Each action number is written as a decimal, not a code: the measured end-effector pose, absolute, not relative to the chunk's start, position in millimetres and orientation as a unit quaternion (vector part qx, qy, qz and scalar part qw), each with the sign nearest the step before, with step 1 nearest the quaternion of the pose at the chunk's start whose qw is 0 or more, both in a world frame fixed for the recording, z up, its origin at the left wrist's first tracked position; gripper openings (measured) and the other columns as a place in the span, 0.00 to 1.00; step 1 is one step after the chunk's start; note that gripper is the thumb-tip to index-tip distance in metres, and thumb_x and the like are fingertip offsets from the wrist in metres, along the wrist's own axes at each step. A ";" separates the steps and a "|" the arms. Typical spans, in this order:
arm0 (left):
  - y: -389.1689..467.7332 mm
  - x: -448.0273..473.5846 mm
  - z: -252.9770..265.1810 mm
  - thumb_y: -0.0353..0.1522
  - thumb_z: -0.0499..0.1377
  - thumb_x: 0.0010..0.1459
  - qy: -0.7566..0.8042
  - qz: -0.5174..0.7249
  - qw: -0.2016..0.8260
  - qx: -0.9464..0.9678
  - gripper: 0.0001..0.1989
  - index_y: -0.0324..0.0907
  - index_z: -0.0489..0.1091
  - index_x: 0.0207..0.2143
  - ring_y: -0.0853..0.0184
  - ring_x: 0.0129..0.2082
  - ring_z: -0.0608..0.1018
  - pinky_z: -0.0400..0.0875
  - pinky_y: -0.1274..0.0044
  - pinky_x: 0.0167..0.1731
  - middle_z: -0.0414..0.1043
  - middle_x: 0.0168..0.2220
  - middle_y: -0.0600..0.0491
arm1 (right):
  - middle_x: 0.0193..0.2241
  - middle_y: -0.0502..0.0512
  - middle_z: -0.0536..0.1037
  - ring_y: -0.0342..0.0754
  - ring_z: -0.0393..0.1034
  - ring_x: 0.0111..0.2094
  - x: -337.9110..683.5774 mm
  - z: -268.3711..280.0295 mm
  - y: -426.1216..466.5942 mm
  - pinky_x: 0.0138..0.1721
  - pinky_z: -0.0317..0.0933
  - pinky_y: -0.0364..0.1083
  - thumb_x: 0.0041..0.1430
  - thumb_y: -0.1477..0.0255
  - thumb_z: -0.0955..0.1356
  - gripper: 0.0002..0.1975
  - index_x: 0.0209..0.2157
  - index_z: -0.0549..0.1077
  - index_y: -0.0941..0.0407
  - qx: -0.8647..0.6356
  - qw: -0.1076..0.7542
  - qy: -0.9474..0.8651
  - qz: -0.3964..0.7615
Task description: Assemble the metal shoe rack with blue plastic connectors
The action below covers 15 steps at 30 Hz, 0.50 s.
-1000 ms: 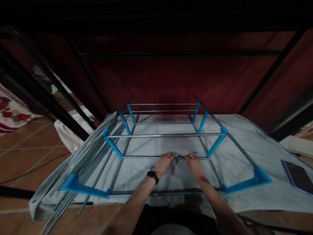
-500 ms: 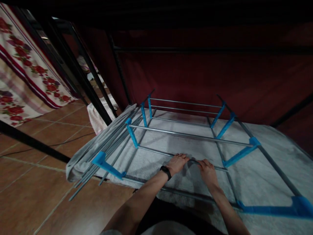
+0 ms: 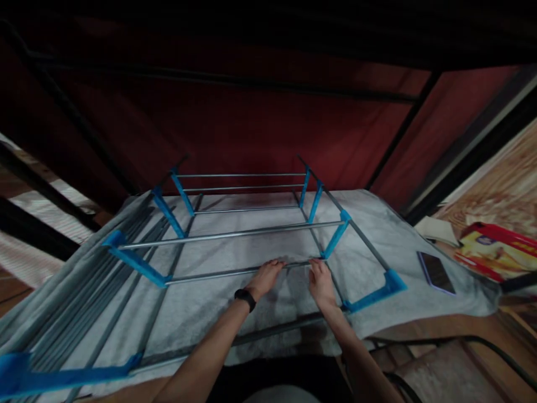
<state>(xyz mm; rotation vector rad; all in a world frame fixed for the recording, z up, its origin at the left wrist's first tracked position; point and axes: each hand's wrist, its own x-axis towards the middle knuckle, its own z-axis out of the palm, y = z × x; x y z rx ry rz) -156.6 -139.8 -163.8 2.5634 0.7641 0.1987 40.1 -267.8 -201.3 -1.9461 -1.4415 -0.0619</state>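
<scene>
A rack frame of grey metal tubes and blue plastic connectors lies across the bed. My left hand (image 3: pixel 265 279), a black band on its wrist, has its fingers curled over a lower cross tube (image 3: pixel 218 275) right of its middle. My right hand (image 3: pixel 322 284) grips the same tube near its right end, close to a blue connector (image 3: pixel 334 242). A short stretch of tube shows between the hands. Behind it runs a higher cross tube (image 3: pixel 235 235). Nearer my body, another tube (image 3: pixel 277 331) passes beneath my forearms.
Several loose grey tubes (image 3: pixel 90 285) lie along the left side of the grey blanket (image 3: pixel 369 224). A phone (image 3: pixel 436 272) rests at the right, near a red and yellow package (image 3: pixel 499 249). Black bed posts and a dark red curtain (image 3: pixel 251 129) enclose the back.
My view has turned right, bringing the phone and package into sight. Both hands have shifted right along the cross tube, the right one closer to the connector.
</scene>
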 end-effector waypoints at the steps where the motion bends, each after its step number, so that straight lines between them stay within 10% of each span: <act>1: -139.1 -156.9 -163.7 0.20 0.44 0.63 0.280 0.070 0.225 0.931 0.30 0.42 0.68 0.62 0.64 0.57 0.74 0.66 0.70 0.62 0.74 0.56 0.46 | 0.54 0.64 0.73 0.54 0.66 0.57 46.5 -202.4 -272.5 0.60 0.63 0.55 0.63 0.77 0.58 0.22 0.56 0.72 0.57 -0.765 0.363 -0.531 -0.029; 15: -136.7 -148.3 -161.3 0.15 0.43 0.53 0.276 0.026 0.214 0.937 0.40 0.44 0.64 0.66 0.63 0.62 0.71 0.62 0.67 0.65 0.71 0.61 0.46 | 0.52 0.68 0.77 0.55 0.72 0.52 97.8 -223.0 -257.8 0.57 0.64 0.53 0.62 0.67 0.59 0.27 0.59 0.71 0.63 -0.780 0.492 -0.381 0.065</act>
